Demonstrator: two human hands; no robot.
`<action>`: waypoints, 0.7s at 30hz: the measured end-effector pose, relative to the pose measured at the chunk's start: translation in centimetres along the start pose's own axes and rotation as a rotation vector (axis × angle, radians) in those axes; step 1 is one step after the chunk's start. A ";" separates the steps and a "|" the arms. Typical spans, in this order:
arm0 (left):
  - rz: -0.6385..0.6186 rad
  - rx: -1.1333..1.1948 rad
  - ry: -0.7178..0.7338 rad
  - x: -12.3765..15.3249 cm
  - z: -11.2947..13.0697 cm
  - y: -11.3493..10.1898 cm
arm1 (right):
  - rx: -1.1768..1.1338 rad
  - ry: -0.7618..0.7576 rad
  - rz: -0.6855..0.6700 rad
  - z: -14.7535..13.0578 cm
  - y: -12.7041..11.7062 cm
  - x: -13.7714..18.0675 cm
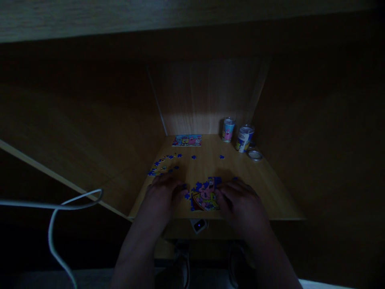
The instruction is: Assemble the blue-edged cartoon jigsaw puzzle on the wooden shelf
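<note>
A partly joined jigsaw puzzle [204, 196] with pink, yellow and blue cartoon figures lies near the front edge of the wooden surface. At its left, my left hand [162, 194] has its thumb and forefinger drawn together at a small dark-blue puzzle piece [184, 186]. Another loose blue piece [187, 196] lies just below those fingertips. My right hand [240, 196] is curled at the puzzle's right edge, fingertips touching or very close to it. Whatever its fingers hold is hidden in the dim light. One more blue piece [235, 178] shows just beyond the right knuckles.
Loose puzzle pieces [164, 161] spread at the left, with single pieces [221, 157] farther back. A picture card [187, 140] lies at the back. Two printed cans [228, 130] [244, 138] and a round lid [255, 155] stand back right. Wooden walls [207, 96] enclose the surface; a white cable [75, 205] hangs left.
</note>
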State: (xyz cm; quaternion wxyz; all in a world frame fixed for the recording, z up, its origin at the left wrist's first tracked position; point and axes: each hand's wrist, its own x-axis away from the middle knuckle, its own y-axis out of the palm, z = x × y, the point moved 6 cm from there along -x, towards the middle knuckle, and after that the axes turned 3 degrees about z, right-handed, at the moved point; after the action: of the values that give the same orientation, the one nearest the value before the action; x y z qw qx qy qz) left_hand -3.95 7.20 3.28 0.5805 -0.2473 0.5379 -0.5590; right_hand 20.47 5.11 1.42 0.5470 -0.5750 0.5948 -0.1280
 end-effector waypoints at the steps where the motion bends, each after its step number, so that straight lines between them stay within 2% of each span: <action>1: -0.005 0.013 -0.006 0.0 0.0 0.1 | -0.004 0.001 -0.003 0.1 0.0 0.0; 12: -0.001 0.099 -0.070 -0.6 -0.6 -0.6 | -0.018 0.013 -0.002 0.0 0.0 0.0; 19: 0.000 0.479 -0.179 -0.5 -0.3 -0.1 | -0.006 -0.001 -0.014 0.4 0.3 0.0; 21: 0.023 0.593 -0.152 -0.5 0.1 0.2 | -0.011 0.008 -0.019 0.5 0.4 0.0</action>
State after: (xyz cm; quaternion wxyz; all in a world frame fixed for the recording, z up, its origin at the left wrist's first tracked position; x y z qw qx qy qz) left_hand -3.67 7.66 3.34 0.6723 -0.1020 0.3091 -0.6649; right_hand 20.64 5.44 0.91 0.5403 -0.5830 0.5922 -0.1319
